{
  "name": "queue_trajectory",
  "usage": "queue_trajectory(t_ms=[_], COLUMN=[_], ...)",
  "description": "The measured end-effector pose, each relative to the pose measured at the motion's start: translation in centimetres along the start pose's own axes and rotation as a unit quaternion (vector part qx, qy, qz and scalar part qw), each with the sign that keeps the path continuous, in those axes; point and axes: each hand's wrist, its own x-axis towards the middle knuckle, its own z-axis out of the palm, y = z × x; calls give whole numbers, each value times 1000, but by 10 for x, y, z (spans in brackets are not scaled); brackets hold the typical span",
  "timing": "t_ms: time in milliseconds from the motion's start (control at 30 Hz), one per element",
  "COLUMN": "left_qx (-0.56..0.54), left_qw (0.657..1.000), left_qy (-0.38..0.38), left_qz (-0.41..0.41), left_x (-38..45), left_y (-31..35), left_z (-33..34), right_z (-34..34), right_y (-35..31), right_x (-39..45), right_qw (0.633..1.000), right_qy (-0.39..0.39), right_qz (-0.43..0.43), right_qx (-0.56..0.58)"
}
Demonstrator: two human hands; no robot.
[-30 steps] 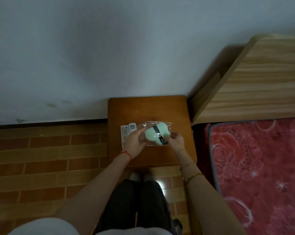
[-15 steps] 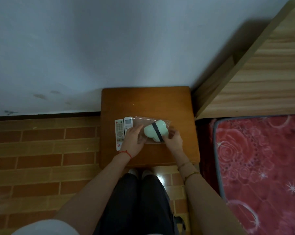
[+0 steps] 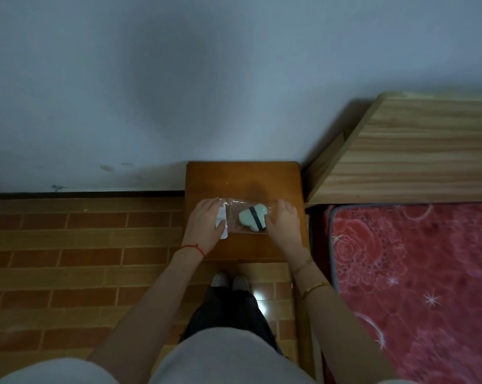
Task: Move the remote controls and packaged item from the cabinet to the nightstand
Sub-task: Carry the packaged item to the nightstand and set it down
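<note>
A pale green heart-shaped item with a dark band, sealed in a clear plastic bag, lies flat on the brown wooden nightstand. My left hand rests flat to the bag's left, fingers spread over the white remote controls. Only slivers of the remotes show beside and under the palm. My right hand lies at the bag's right edge, with fingers extended and the thumb touching the plastic. Neither hand is closed around anything.
The nightstand stands against a pale wall. A light wooden headboard and a red floral mattress are close on its right. Brick-patterned floor spreads to the left. My feet are at the nightstand's front edge.
The bag was held between both hands and now lies flat on the nightstand. My hands have spread apart, the left one onto the remotes, the right one to the bag's right edge.
</note>
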Motion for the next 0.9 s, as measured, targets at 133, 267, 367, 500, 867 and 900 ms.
queue_trajectory(t_ms=[133, 267, 367, 500, 867, 900], left_qx=[32, 48, 52, 65, 18, 15], left_qw=[998, 996, 994, 990, 980, 978], left_qy=[40, 72, 88, 119, 195, 205], left_qz=[21, 37, 35, 35, -24, -34], left_x=[-31, -59, -80, -107, -162, -168], left_y=[24, 37, 43, 43, 36, 32], left_z=[-56, -95, -112, -121, -137, -140], right_z=[-48, -81, -95, -101, -99, -99], right_y=[-30, -51, -61, -66, -85, -89], right_x=[-32, -59, -79, -103, -132, -134], right_qw=[997, 991, 987, 983, 967, 965], right_qy=[33, 56, 64, 69, 55, 49], right_qz=[-65, -109, -128, -154, -235, -248], right_qx=[-38, -59, -70, -77, -76, -75])
